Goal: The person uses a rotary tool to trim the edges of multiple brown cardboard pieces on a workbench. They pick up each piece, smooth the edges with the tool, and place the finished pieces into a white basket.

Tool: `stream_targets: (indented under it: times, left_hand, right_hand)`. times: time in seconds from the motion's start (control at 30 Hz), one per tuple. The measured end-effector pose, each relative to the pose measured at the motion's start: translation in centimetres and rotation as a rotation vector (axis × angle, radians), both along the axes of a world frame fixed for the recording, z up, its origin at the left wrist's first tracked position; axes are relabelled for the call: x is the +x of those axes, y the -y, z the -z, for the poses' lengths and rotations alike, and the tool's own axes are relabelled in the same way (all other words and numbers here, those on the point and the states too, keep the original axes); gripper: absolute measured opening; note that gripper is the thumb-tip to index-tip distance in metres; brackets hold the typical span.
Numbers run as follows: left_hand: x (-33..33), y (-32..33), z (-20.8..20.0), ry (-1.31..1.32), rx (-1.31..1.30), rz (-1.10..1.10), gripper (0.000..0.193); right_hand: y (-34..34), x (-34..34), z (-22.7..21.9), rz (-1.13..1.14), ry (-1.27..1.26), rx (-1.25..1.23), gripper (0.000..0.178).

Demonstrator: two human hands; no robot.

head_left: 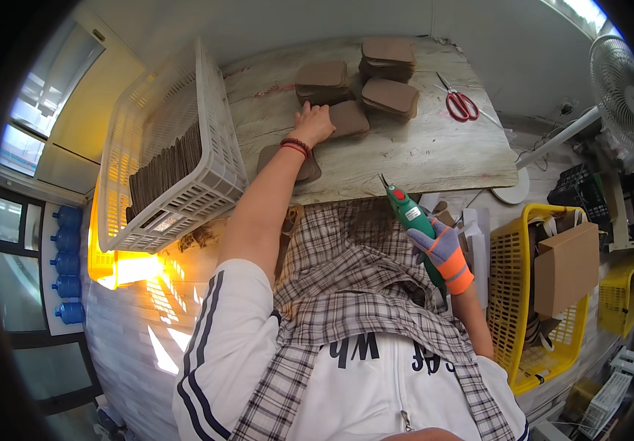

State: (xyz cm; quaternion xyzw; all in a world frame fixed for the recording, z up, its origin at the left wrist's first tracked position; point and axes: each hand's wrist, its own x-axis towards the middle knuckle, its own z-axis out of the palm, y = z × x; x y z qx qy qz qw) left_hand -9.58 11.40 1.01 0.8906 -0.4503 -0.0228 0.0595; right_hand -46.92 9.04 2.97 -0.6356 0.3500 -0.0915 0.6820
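The table (442, 151) is reached over by the left hand (314, 123), which is laid bare against the left rim of the front stack (351, 117), near the table's middle. Whether any sheet is pinched by its fingers cannot be told, as the fingertips are hidden. Just behind it, toward the table's far edge, the left stack (322, 79) is set. Farther right, the far stack (388, 55) is placed close to the table's far edge, and the right stack (390, 97) is placed just in front of that one. Near the table's front left corner, the near pile (308, 169) is partly covered by the left forearm.

The hands are held well apart. By the right hand (439, 248), gloved in grey and orange, the green tool (409, 211) is gripped, its fingers wrapped round the body in front of the table. The tool's thin tip is seen across the table's front edge; whether the wood is touched by it cannot be told.

Open room is left on the table's right half, from the right stack across to the scissors (462, 106) and down to the front right corner. On the left, the table's side is closely flanked by the crate (214, 173), so little sideways room is given there. Off the front right corner, the yellow basket (506, 294) is stood, below the table's top.
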Motion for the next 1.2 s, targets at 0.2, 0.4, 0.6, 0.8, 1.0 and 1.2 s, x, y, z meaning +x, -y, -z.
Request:
stream_targets:
  times: [0.2, 0.4, 0.6, 0.8, 1.0, 1.2]
  left_hand:
    - [-3.6, -0.6, 1.3, 0.013, -0.007, 0.100, 0.038]
    - [-9.6, -1.6, 1.1, 0.130, -0.360, 0.161, 0.047]
    - [-10.9, -1.8, 2.8, 0.110, -0.587, 0.164, 0.047]
    - [-12.6, -2.7, 2.1, 0.155, -0.748, 0.126, 0.035]
    - [-11.9, -3.1, 3.0, -0.521, -0.765, -0.029, 0.027]
    - [-14.4, -2.7, 1.0, -1.667, -1.470, -0.310, 0.030]
  right_hand:
    - [0.5, -1.6, 0.8, 0.025, 0.027, -0.071, 0.037]
    - [0.7, -1.7, 1.3, 0.093, 0.035, 0.071, 0.034]
    - [0.8, -1.7, 1.7, 0.123, 0.037, 0.043, 0.033]
    - [1.0, -1.6, 2.1, 0.126, 0.024, 0.069, 0.034]
    - [0.9, -1.2, 1.6, 0.149, 0.041, 0.071, 0.033]
    - [0.6, -0.1, 1.0, 0.175, 0.103, 0.036, 0.032]
